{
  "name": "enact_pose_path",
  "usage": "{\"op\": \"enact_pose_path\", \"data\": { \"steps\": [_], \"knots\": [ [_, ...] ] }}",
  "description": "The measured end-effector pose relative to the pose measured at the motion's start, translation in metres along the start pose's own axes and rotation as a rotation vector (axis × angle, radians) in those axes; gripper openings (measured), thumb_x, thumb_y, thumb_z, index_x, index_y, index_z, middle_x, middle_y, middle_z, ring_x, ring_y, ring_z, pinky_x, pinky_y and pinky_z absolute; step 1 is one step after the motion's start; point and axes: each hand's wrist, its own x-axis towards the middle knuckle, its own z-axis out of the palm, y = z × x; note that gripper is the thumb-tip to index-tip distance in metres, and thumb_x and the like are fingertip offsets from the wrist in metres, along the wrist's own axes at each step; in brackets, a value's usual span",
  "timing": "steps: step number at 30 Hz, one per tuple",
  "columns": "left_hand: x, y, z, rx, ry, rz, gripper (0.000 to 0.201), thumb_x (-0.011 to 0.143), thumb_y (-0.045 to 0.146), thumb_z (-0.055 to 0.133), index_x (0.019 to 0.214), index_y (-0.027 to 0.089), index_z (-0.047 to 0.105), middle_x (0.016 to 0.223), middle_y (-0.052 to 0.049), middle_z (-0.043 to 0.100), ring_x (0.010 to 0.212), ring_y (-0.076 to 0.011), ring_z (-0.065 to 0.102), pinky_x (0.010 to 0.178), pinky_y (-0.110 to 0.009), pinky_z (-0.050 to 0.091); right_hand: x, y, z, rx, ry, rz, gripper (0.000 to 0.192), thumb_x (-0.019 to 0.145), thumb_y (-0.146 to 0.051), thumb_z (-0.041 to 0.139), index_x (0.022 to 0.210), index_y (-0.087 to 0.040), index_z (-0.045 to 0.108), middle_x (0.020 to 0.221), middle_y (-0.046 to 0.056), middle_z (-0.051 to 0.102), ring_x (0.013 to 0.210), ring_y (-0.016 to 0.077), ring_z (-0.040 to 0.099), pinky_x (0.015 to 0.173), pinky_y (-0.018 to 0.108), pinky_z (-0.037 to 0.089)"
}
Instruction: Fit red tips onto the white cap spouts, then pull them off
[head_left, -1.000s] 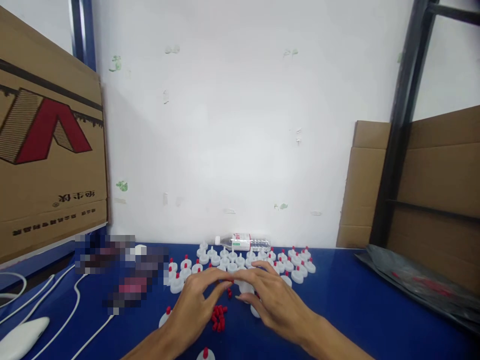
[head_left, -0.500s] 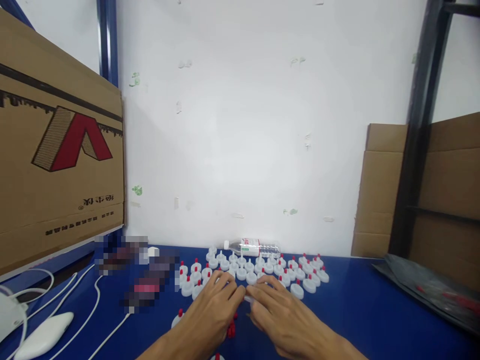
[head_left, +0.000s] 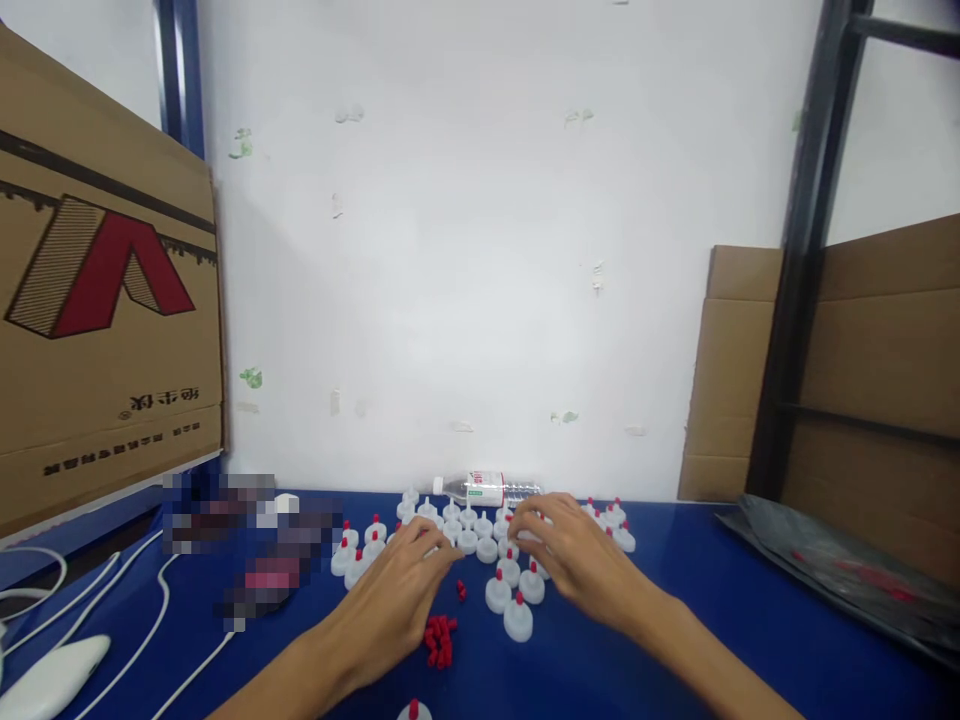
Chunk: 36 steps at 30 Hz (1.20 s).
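Head view: hands have split apart vs 0.5 s ago, when they met at centre over one white cap. Now the right hand (head_left: 577, 555) has moved fwd and up to the back rows of capped white caps (head_left: 480, 535), fingers (head_left: 525, 512) curled down over a cap there; can't tell if it's gripped or just touched. Left hand (head_left: 405, 590) has stayed nearer, fingers bent loosely, tips beside the left part of the rows; nothing visibly held, but the underside is hidden. My read: one piece is finished and got set w/ the others, since three caps w/ red tips (head_left: 514, 598) now stand in the open just in front of the rows, where the hands were covering before.

Loose red plugs (head_left: 439, 640) sit in a small pile just right of the left wrist, one stray plug a bit further back. One more capped piece (head_left: 412, 711) is at the bottom edge.

Room: blue bench (head_left: 712, 620) is open to the right up to the dark plastic bags (head_left: 840, 570). Back edge is tight: water bottle (head_left: 491, 488) lies on its side against the wall, touching the last row. Left side is busier w/ white cables (head_left: 150, 640), a white mouse-like thing (head_left: 45, 680) and a cardboard box (head_left: 105, 300) overhanging.
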Motion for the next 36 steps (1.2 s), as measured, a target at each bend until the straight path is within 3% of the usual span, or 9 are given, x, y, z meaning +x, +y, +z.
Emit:
{"op": "enact_pose_path", "data": {
  "steps": [4,8,14,20,25,29,33,36],
  "knots": [
    [-0.005,0.000,0.006,-0.040,-0.117,0.024,0.049,0.095,-0.003,0.043,0.130,0.024,0.064,0.116,-0.007,0.070,0.115,-0.0254,0.057,0.098,-0.040,0.052,-0.008,0.027,0.007,-0.035,-0.017,0.096,0.026,0.108,-0.030,0.045,0.127,-0.023,0.062,0.125,0.009,0.068,0.116,0.0251,0.061,0.102,0.044,0.045],
    [-0.007,-0.005,0.010,-0.062,-0.153,0.005,0.048,0.097,-0.001,0.045,0.131,0.026,0.066,0.116,-0.007,0.071,0.112,-0.0244,0.061,0.093,-0.036,0.053,-0.015,0.038,0.019,-0.027,-0.094,0.080,0.036,0.111,-0.032,0.035,0.119,-0.024,0.069,0.117,0.006,0.074,0.115,0.0240,0.064,0.103,0.041,0.044],
    [-0.008,-0.017,0.019,-0.069,-0.135,-0.017,0.029,0.103,0.010,0.052,0.117,0.025,0.071,0.108,-0.004,0.073,0.108,-0.0239,0.059,0.091,-0.035,0.047,-0.018,0.039,0.025,-0.005,-0.156,0.121,0.045,0.113,-0.034,0.028,0.110,-0.023,0.072,0.111,0.005,0.076,0.108,0.0236,0.068,0.102,0.041,0.044],
    [-0.009,-0.025,0.029,-0.018,-0.107,-0.024,0.020,0.100,0.010,0.060,0.104,0.023,0.074,0.102,-0.004,0.073,0.100,-0.0244,0.057,0.090,-0.038,0.040,-0.016,0.033,0.019,0.045,-0.214,0.182,0.045,0.112,-0.043,0.029,0.132,-0.026,0.065,0.126,0.006,0.073,0.119,0.0244,0.064,0.109,0.045,0.039],
    [-0.011,-0.024,0.026,-0.013,-0.103,-0.011,0.026,0.100,0.007,0.056,0.110,0.026,0.071,0.103,-0.003,0.069,0.101,-0.0234,0.057,0.089,-0.036,0.040,-0.013,0.036,0.017,0.052,-0.202,0.300,0.054,0.110,-0.051,0.022,0.147,-0.025,0.052,0.143,0.009,0.062,0.135,0.0270,0.052,0.116,0.051,0.031],
    [-0.008,-0.020,0.021,-0.004,-0.080,-0.018,0.033,0.102,0.005,0.050,0.120,0.027,0.065,0.110,-0.005,0.066,0.105,-0.0248,0.056,0.089,-0.037,0.043,-0.013,0.042,0.035,0.077,-0.268,0.358,0.063,0.108,-0.060,0.020,0.149,-0.025,0.053,0.153,0.008,0.053,0.147,0.0325,0.040,0.120,0.059,0.024],
    [-0.005,-0.017,0.015,-0.011,-0.041,-0.047,0.038,0.104,0.005,0.041,0.128,0.028,0.058,0.116,-0.006,0.060,0.107,-0.0242,0.056,0.089,-0.036,0.047,-0.012,0.045,0.045,0.101,-0.263,0.352,0.063,0.107,-0.061,0.023,0.146,-0.024,0.057,0.149,0.007,0.058,0.147,0.0335,0.041,0.121,0.061,0.023],
    [-0.003,-0.014,0.011,-0.044,0.005,-0.091,0.039,0.104,0.006,0.037,0.131,0.029,0.055,0.115,-0.006,0.058,0.099,-0.0211,0.061,0.085,-0.033,0.051,-0.009,0.043,0.034,0.087,-0.154,0.330,0.058,0.108,-0.057,0.028,0.146,-0.023,0.056,0.147,0.010,0.060,0.144,0.0308,0.046,0.122,0.060,0.022]
  ]
}}
